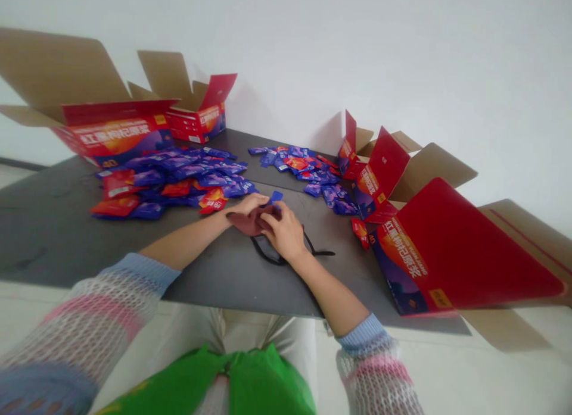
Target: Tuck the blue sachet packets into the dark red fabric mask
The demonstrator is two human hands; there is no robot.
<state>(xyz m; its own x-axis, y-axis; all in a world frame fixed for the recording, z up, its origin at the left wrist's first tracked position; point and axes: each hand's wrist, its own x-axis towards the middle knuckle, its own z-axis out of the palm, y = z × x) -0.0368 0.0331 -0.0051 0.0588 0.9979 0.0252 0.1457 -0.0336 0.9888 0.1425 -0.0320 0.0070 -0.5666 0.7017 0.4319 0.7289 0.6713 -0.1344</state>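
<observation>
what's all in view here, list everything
dark grey tabletop: one, dark grey, under the items
open cardboard cartons: at least three, red print, brown flaps, at both far corners
glossy blue and red sachets: many, two loose piles, far side of table
lone red sachet: one, red, beside right cartons
maroon cloth piece: one, dark maroon, between the hands
looped black strap: one, black, on table below the hands
green plastic bag: one, green, on the lap
open-knit sleeves: two, pink, white and blue, on the arms
left hand: one, on the cloth
right hand: one, curled over the cloth
</observation>
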